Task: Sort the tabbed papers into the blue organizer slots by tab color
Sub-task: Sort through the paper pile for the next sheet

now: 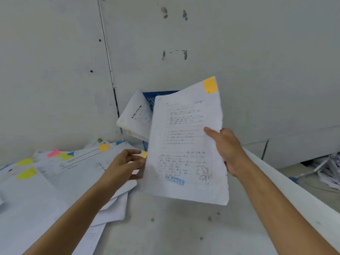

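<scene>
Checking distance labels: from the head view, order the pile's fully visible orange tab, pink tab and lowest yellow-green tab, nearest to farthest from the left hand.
1. Orange tab, just up-left of the left hand.
2. Pink tab, farther left.
3. Yellow-green tab, far left edge.

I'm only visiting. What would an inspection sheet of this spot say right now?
Surface: grey top, dark specks.
Job's things: sheet with orange tab held up; tabbed pile at left; blue organizer behind, bundle leaning at its left.
Clutter: loose papers far right.
Hands: right hand grips sheet; left hand at its left edge, grip unclear.
Cables: nothing seen.
Surroundings: marked grey wall.
</scene>
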